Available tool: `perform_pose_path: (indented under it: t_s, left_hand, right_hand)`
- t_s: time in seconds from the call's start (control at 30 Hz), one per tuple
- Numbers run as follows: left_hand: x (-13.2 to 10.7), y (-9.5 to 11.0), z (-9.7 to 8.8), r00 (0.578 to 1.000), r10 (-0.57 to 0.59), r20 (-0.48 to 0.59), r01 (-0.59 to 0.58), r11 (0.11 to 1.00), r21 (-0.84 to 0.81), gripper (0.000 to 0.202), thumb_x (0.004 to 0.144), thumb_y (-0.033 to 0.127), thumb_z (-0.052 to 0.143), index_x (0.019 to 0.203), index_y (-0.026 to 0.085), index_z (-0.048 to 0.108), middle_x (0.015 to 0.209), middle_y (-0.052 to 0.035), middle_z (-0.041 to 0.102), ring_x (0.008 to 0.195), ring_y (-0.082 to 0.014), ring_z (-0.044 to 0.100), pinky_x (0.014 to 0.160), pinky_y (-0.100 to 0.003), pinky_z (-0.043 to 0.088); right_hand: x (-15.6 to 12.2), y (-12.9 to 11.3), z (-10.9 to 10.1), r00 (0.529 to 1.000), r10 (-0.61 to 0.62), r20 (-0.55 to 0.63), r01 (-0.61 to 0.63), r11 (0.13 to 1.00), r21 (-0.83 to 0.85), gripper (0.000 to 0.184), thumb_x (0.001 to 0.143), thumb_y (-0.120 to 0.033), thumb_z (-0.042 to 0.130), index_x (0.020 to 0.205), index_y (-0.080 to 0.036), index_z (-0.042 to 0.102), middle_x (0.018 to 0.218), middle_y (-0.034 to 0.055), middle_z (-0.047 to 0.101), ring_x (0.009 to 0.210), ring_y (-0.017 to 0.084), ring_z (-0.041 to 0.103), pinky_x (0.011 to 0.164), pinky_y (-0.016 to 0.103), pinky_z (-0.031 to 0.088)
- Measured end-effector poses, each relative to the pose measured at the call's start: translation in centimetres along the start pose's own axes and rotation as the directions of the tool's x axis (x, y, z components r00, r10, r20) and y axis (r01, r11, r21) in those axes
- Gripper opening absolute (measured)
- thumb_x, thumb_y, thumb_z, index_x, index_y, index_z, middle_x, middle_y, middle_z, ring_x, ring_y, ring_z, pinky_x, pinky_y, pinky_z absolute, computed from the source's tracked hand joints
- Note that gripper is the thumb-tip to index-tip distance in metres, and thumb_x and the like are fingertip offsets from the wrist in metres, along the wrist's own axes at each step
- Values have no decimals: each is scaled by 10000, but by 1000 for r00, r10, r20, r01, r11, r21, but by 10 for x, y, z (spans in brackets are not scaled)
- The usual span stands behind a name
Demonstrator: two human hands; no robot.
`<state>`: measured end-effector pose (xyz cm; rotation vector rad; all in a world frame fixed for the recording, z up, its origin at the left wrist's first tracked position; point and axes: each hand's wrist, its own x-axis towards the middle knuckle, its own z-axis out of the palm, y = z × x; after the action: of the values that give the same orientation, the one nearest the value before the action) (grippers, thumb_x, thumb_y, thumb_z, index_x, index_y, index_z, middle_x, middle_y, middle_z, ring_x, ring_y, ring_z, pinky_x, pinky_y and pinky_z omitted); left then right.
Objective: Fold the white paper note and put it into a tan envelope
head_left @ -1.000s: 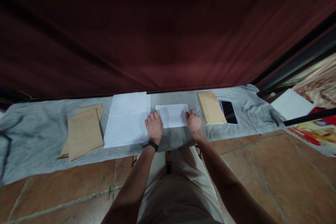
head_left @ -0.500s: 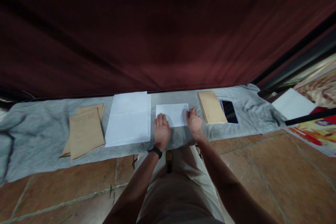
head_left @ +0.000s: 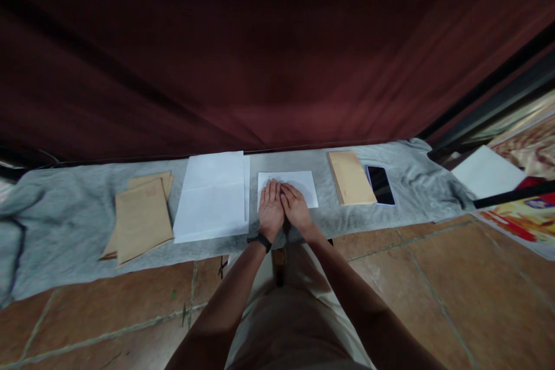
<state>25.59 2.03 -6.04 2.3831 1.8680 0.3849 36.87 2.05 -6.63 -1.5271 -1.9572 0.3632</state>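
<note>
A small folded white sheet (head_left: 299, 183) lies on the grey cloth (head_left: 65, 214) straight ahead of me. My left hand (head_left: 270, 211), with a black band at the wrist, lies flat on the sheet's near left part, fingers stretched out. Beside it, my right hand (head_left: 296, 208) also lies flat on the sheet, fingers together and touching the left hand. Neither hand grips anything.
A stack of larger white sheets (head_left: 212, 193) lies just left of my hands. Brown envelopes (head_left: 141, 214) sit further left. To the right lie another brown envelope (head_left: 350, 177) and a black phone (head_left: 380, 184). A dark red curtain (head_left: 260, 52) hangs behind; tiled floor lies below.
Both hands slid inward from the sheet's left and right edges and now meet side by side on its middle. The sheet stays in place.
</note>
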Motion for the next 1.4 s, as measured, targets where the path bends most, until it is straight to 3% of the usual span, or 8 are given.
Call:
perform_pose_path:
  t_s: [0.27,0.63,0.83,0.97,1.17,1.4]
  left_hand:
    - [2,1,6,998,-45,46,47,998,-50,600,966,157,314,1561,79,340,1661,-167,270,1571,-272,110,1267,-516,154]
    - [-5,4,5,987,-163,-18,162,986,-43,579,1017,315,369,1548,84,351,1655,-191,266,1561,-296,167,1256,-552,144]
    - [-8,-3,-3,970,-240,-50,233,967,-104,564,991,263,410,1502,27,396,1634,-247,283,1520,-347,278,1213,-523,289]
    - [-3,-9,-18,964,-262,-48,254,959,-129,541,929,198,477,1454,71,469,1603,-234,353,1449,-348,402,1161,-490,380]
    - [5,-12,-34,940,-341,11,339,932,-131,498,878,175,510,1372,126,541,1417,-213,546,1321,-331,516,1045,-464,471]
    - [7,-14,-40,891,-451,57,455,882,-121,478,876,238,536,1340,126,553,1196,-194,622,1086,-312,629,945,-422,501]
  right_hand:
    - [-4,7,-3,992,2,124,22,980,-196,489,1080,-336,317,1473,-119,512,1560,125,470,1469,221,391,1245,436,266]
    - [-16,32,-18,995,76,71,-46,933,-356,500,1068,-348,376,1535,-179,437,1629,133,350,1508,281,314,1221,491,247]
    - [-23,48,-34,992,120,27,-99,910,-403,506,1065,-358,378,1530,-170,445,1611,156,378,1486,292,350,1207,499,260]
    - [-26,55,-41,990,139,24,-116,897,-426,506,1063,-350,381,1536,-181,438,1613,145,379,1484,284,355,1206,484,266]
    - [-26,57,-42,990,136,25,-112,894,-434,509,1057,-344,384,1535,-180,438,1601,147,400,1471,279,377,1199,483,274]
    - [-25,60,-44,991,127,30,-101,895,-434,500,1051,-343,395,1514,-169,469,1589,148,422,1457,279,395,1199,470,277]
